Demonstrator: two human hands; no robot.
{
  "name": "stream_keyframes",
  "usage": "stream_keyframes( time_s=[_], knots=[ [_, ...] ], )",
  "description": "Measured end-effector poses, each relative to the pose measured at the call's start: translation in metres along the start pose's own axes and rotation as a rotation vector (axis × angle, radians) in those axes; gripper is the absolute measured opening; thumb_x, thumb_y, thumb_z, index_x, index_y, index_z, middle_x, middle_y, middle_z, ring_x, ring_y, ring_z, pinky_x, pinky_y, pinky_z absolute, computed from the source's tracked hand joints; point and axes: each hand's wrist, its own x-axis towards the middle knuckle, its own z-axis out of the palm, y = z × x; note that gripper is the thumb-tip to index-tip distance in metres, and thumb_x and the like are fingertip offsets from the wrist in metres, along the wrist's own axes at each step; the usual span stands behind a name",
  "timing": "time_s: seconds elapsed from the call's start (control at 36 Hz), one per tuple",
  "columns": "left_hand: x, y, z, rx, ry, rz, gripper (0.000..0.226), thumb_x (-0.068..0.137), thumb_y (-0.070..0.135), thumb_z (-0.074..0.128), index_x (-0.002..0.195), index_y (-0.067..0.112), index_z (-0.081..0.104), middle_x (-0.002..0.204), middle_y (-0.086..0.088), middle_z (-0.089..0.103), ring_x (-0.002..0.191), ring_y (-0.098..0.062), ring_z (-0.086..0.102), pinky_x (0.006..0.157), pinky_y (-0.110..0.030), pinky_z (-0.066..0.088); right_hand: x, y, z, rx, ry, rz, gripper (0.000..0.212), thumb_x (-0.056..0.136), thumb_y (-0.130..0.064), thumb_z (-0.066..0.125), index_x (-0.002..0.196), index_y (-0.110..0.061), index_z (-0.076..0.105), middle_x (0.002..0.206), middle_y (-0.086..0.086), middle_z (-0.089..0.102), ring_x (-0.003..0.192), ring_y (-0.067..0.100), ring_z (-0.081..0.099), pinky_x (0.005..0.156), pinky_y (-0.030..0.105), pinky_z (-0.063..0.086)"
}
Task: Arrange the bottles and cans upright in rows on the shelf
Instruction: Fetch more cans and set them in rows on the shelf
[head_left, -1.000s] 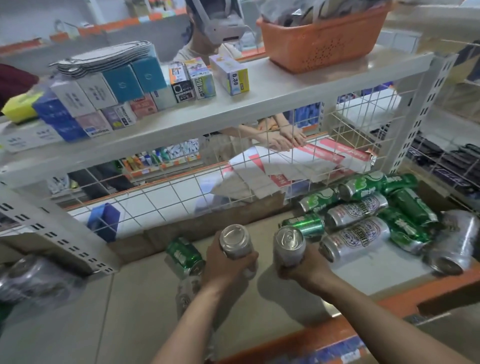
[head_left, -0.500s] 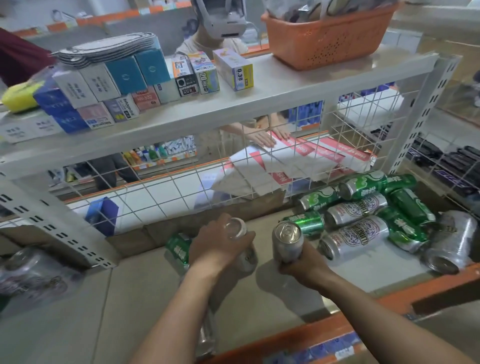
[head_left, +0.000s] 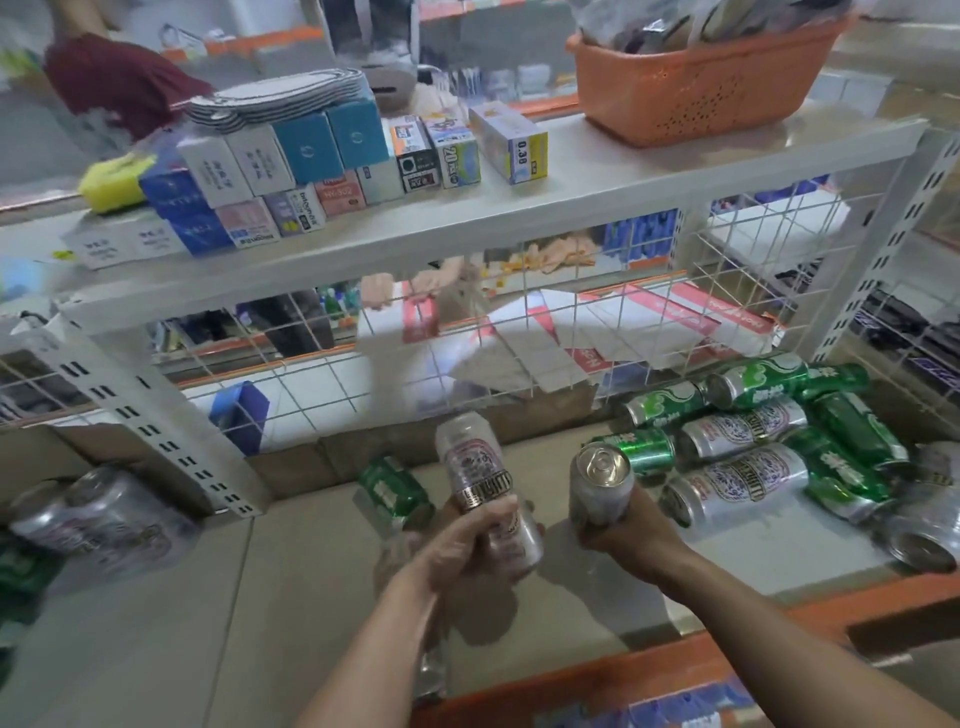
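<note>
My left hand (head_left: 462, 540) grips a silver can (head_left: 475, 470) tilted with its far end pointing up and away over the lower shelf (head_left: 208, 597). My right hand (head_left: 626, 535) holds a second silver can (head_left: 600, 486) upright by its base, top facing me. A green can (head_left: 395, 491) lies just left of my left hand. A heap of green and silver cans (head_left: 753, 441) lies on its side at the shelf's right end. More silver cans (head_left: 98, 514) lie blurred at the far left.
A white wire grid (head_left: 467, 338) backs the lower shelf. The upper shelf (head_left: 597, 176) carries small boxes (head_left: 291, 161) and an orange basket (head_left: 696, 83). Another person's hands (head_left: 415, 286) move behind the grid. An orange rail (head_left: 649, 670) edges the shelf front.
My left hand has turned its silver can from top-facing-me to tilted lengthwise, label showing. My right hand with its can has stayed about in place. The view shifted slightly.
</note>
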Motion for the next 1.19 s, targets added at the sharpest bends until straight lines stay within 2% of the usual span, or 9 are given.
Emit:
stream_keyframes(
  time_s=[0.08, 0.19, 0.44, 0.64, 0.81, 0.94, 1.03, 1.08, 1.19],
  knots=[
    [0.007, -0.01, 0.004, 0.284, 0.218, 0.109, 0.035, 0.07, 0.009, 0.09, 0.097, 0.009, 0.069, 0.086, -0.013, 0.073, 0.066, -0.017, 0.07, 0.057, -0.027, 0.056, 0.0, 0.005, 0.0, 0.043, 0.035, -0.002, 0.065, 0.067, 0.003, 0.087, 0.123, -0.016, 0.059, 0.103, -0.002, 0.07, 0.094, 0.016, 0.066, 0.062, 0.013, 0.048],
    [0.014, -0.025, 0.0, 0.481, 0.305, 0.317, 0.069, 0.061, 0.005, 0.096, 0.119, 0.017, 0.062, 0.1, 0.0, 0.077, 0.088, -0.007, 0.074, 0.064, -0.015, 0.055, 0.0, 0.006, -0.003, 0.119, 0.016, -0.003, 0.071, 0.063, -0.009, 0.094, 0.124, -0.017, 0.06, 0.106, 0.002, 0.073, 0.097, 0.018, 0.071, 0.069, 0.019, 0.055],
    [0.03, -0.047, 0.015, 0.289, 0.308, 0.446, 0.058, 0.065, -0.022, 0.083, 0.113, 0.006, 0.065, 0.089, -0.004, 0.078, 0.079, -0.011, 0.072, 0.064, -0.022, 0.057, 0.002, 0.005, 0.004, 0.085, 0.106, -0.042, 0.054, 0.066, 0.0, 0.091, 0.111, -0.014, 0.065, 0.093, -0.008, 0.072, 0.078, -0.001, 0.066, 0.057, 0.007, 0.046],
    [0.04, -0.052, 0.022, 0.276, 0.244, 0.518, 0.057, 0.057, 0.005, 0.085, 0.108, 0.007, 0.061, 0.083, 0.001, 0.072, 0.074, -0.006, 0.066, 0.064, -0.022, 0.055, 0.01, 0.005, 0.004, 0.019, 0.109, -0.096, 0.045, 0.064, 0.005, 0.088, 0.091, -0.022, 0.065, 0.071, -0.018, 0.069, 0.064, -0.009, 0.063, 0.056, 0.01, 0.045],
    [0.052, -0.066, 0.01, 0.269, 0.312, 0.442, 0.054, 0.062, 0.007, 0.087, 0.11, 0.008, 0.063, 0.092, -0.026, 0.067, 0.084, -0.031, 0.064, 0.073, -0.051, 0.051, 0.014, 0.005, 0.005, -0.093, 0.095, -0.163, 0.04, 0.064, -0.004, 0.089, 0.075, -0.028, 0.059, 0.067, -0.012, 0.063, 0.059, -0.003, 0.057, 0.057, 0.018, 0.045],
    [0.059, -0.07, 0.009, 0.262, 0.32, 0.425, 0.068, 0.059, 0.021, 0.097, 0.118, 0.018, 0.064, 0.098, -0.019, 0.072, 0.09, -0.032, 0.068, 0.079, -0.066, 0.055, 0.015, 0.01, 0.009, -0.079, 0.14, -0.144, 0.037, 0.063, -0.008, 0.092, 0.084, -0.021, 0.065, 0.076, -0.009, 0.066, 0.066, 0.0, 0.06, 0.06, 0.024, 0.048],
    [0.055, -0.06, 0.013, 0.338, 0.496, 0.425, 0.061, 0.06, 0.024, 0.09, 0.115, 0.022, 0.064, 0.093, 0.001, 0.074, 0.082, -0.019, 0.07, 0.072, -0.043, 0.059, 0.009, 0.006, 0.013, -0.039, 0.171, -0.094, 0.038, 0.063, -0.008, 0.094, 0.09, -0.016, 0.069, 0.08, -0.007, 0.069, 0.071, 0.008, 0.062, 0.061, 0.025, 0.048],
    [0.047, -0.042, 0.016, 0.254, 0.451, 0.49, 0.043, 0.064, 0.006, 0.081, 0.1, -0.002, 0.059, 0.079, -0.009, 0.065, 0.07, -0.02, 0.058, 0.063, -0.037, 0.047, 0.003, -0.001, 0.015, -0.024, 0.164, -0.083, 0.033, 0.064, -0.008, 0.094, 0.087, -0.012, 0.071, 0.079, -0.005, 0.07, 0.07, 0.01, 0.063, 0.059, 0.023, 0.05],
    [0.013, 0.004, 0.009, 0.251, 0.387, 0.627, 0.032, 0.07, -0.004, 0.074, 0.093, -0.01, 0.052, 0.074, -0.017, 0.053, 0.065, -0.02, 0.047, 0.056, -0.034, 0.042, -0.008, -0.031, 0.028, -0.02, 0.138, -0.131, 0.039, 0.062, -0.013, 0.095, 0.095, -0.017, 0.074, 0.087, -0.004, 0.076, 0.081, 0.013, 0.071, 0.066, 0.032, 0.057]
  ],
)
